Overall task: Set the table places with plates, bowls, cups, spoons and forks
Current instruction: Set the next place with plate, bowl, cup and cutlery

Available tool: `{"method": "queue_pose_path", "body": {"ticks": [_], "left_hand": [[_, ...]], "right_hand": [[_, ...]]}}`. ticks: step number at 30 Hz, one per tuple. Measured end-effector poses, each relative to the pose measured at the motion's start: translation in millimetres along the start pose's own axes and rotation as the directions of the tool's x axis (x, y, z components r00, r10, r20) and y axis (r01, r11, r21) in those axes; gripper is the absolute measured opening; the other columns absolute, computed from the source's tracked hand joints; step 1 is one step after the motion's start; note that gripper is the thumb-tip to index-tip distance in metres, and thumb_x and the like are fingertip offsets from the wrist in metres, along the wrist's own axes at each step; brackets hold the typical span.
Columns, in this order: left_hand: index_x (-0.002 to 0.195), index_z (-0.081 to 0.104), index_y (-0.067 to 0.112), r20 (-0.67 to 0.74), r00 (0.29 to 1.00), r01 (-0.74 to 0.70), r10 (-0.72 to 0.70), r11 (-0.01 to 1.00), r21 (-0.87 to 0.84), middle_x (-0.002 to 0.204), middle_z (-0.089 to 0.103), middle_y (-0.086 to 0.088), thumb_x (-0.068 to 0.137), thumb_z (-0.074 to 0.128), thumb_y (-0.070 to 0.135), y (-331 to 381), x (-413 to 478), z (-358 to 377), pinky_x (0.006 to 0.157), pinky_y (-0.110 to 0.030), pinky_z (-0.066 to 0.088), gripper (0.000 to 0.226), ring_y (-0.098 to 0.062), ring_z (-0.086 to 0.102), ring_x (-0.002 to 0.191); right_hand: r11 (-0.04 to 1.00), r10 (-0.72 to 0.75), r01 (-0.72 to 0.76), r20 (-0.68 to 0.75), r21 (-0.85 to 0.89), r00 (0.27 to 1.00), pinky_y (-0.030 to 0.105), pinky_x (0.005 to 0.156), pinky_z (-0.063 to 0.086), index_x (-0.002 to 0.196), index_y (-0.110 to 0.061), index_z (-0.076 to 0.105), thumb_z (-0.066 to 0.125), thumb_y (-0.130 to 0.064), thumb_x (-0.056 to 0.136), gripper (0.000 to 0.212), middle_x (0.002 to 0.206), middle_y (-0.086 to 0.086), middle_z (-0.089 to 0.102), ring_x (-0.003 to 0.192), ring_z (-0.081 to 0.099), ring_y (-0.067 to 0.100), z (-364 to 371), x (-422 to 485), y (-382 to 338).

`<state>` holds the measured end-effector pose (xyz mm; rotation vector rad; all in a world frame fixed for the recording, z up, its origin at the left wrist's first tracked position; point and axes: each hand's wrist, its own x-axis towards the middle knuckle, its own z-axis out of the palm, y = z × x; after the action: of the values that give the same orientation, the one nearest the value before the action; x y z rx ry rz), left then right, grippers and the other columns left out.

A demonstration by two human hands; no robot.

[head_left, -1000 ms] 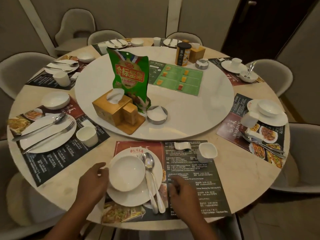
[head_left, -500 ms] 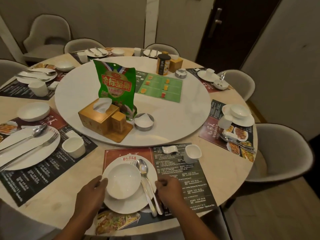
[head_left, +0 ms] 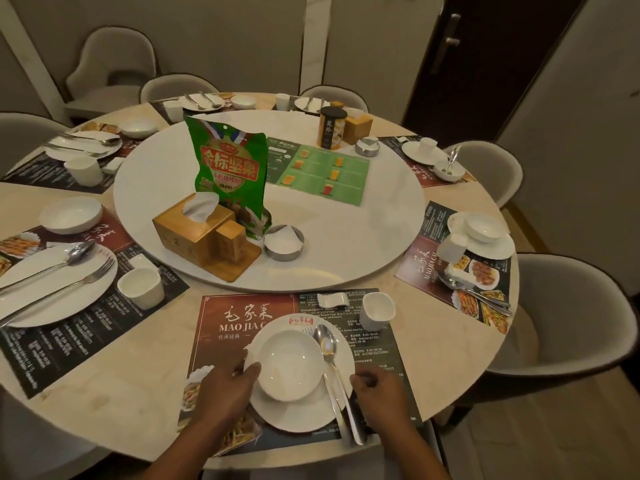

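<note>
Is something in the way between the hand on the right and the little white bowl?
Yes. The shiny metal spoon and a metal fork lie on the round white plate between the right hand and the round white bowl. The left hand grips the plate's rim right beside the bowl, nothing between.

Plate [head_left: 298,414] rightward on placemat [head_left: 221,327] (bowl [head_left: 291,365] too)

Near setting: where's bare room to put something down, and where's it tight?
Free: tabletop between the near placemat and the left placemat; tabletop right of the near placemat up to the table edge; turntable right of the steel dish. Crowded: the plate, with bowl, spoon, and left hand and right hand at its rim.
</note>
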<state>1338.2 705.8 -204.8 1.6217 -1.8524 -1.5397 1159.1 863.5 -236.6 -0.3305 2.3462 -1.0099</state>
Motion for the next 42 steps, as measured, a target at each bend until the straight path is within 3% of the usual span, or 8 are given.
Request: {"method": "queue_pose_path", "body": {"ticks": [7,15,18,23,26,32,38,42], "left_hand": [[0.128,0.059,0.019,0.015,0.999,-0.031,0.031,1.000,-0.005,0.107,0.059,0.001,0.096,0.056,0.018,13.4,-7.7,24.8,0.034,-0.012,0.042,0.032,-0.007,0.053,0.076],[0.134,0.055,0.024,-0.004,0.999,-0.031,0.031,0.999,0.022,0.118,0.065,-0.001,0.091,0.063,0.022,6.7,-4.3,31.9,0.040,-0.031,0.055,0.044,-0.017,0.064,0.079],[0.135,0.054,0.023,-0.025,0.999,-0.037,0.039,0.996,0.081,0.125,0.063,-0.003,0.091,0.064,0.025,2.3,0.1,35.8,0.040,-0.019,0.051,0.045,-0.018,0.061,0.087],[0.104,0.070,0.023,-0.160,0.973,-0.094,0.167,0.918,0.385,0.109,0.067,0.004,0.085,0.065,0.044,-2.7,1.8,39.7,0.075,-0.027,0.055,0.029,-0.010,0.061,0.083],[0.108,0.067,0.026,-0.182,0.961,-0.111,0.208,0.894,0.434,0.111,0.065,0.004,0.085,0.060,0.050,3.9,2.0,40.2,0.078,-0.030,0.053,0.035,-0.014,0.063,0.089],[0.132,0.058,0.023,-0.075,0.963,-0.197,0.260,0.863,0.465,0.115,0.071,-0.001,0.095,0.052,0.035,10.5,6.3,41.9,0.087,-0.031,0.051,0.040,-0.020,0.065,0.102],[0.129,0.061,0.022,-0.066,0.952,-0.250,0.299,0.884,0.395,0.102,0.074,-0.001,0.095,0.052,0.032,7.5,8.9,38.5,0.082,-0.027,0.051,0.037,-0.016,0.067,0.092],[0.087,0.063,0.024,-0.092,0.957,-0.238,0.277,0.923,0.303,0.071,0.063,0.008,0.096,0.051,0.040,9.5,13.1,18.6,0.061,-0.024,0.051,0.022,-0.007,0.060,0.066]], "right_hand": [[0.999,-0.024,0.024,-0.011,-0.024,1.000,0.025,0.068,0.050,0.084,-0.034,0.068,0.071,-0.022,0.086,0.013,0.080,-0.014,0.069,0.078,0.067,0.010,-20.9,14.5,17.1],[0.994,-0.054,0.056,0.025,-0.091,0.998,0.026,0.066,0.044,0.077,-0.037,0.064,0.071,-0.025,0.084,0.016,0.075,-0.014,0.068,0.076,0.064,0.009,-26.4,20.1,19.7],[0.994,-0.058,0.061,0.031,-0.089,0.998,0.026,0.065,0.044,0.078,-0.037,0.063,0.071,-0.025,0.085,0.016,0.077,-0.015,0.068,0.076,0.063,0.007,-27.2,18.7,18.7],[0.984,-0.107,0.103,-0.024,-0.148,0.994,0.028,0.067,0.046,0.090,-0.027,0.069,0.066,-0.026,0.089,0.004,0.075,-0.012,0.066,0.071,0.060,0.010,-29.2,12.3,16.4],[0.941,-0.294,0.263,-0.130,-0.211,0.947,0.025,0.062,0.043,0.095,-0.025,0.067,0.060,-0.026,0.093,0.008,0.076,-0.009,0.062,0.068,0.053,0.008,-28.7,1.6,-0.1],[0.848,-0.372,0.389,0.118,-0.361,0.921,0.028,0.063,0.049,0.135,-0.031,0.051,0.048,-0.048,0.093,0.045,0.079,-0.006,0.068,0.076,0.064,0.013,9.8,3.8,-32.8],[0.837,-0.328,0.312,0.044,-0.450,0.944,0.028,0.067,0.054,0.150,-0.031,0.032,0.046,-0.035,0.095,0.056,0.092,-0.002,0.068,0.081,0.063,0.014,27.2,3.1,-32.8],[0.845,-0.370,0.334,-0.005,-0.418,0.929,0.024,0.064,0.052,0.137,-0.029,0.051,0.049,-0.030,0.096,0.041,0.101,-0.001,0.070,0.081,0.062,0.013,34.8,3.6,-55.2]]}}
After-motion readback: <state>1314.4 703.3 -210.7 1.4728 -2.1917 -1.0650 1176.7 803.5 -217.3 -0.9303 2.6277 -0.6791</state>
